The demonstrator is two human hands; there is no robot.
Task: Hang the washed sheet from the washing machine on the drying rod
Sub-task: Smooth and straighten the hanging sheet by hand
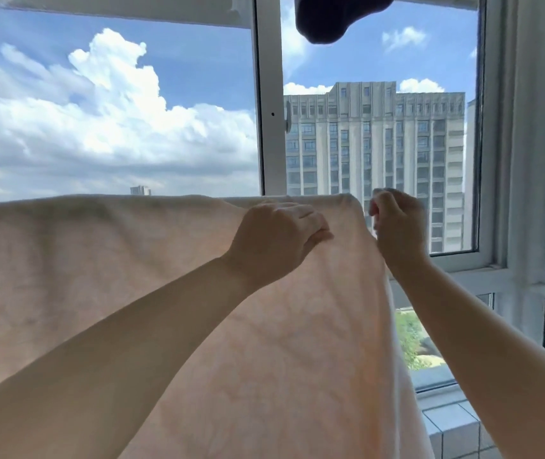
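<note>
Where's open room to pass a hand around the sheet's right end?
Free: the gap right of the sheet, between its edge and the window frame, though the right hand sits at its top. Also above the sheet's top fold, below the dark garment. Crowded: the top right corner, where the left hand grips the cloth.

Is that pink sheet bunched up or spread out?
Spread out. The sheet hangs flat with a level top edge running leftward; both hands, left and right, work its right corner. The rod itself is hidden.
</note>
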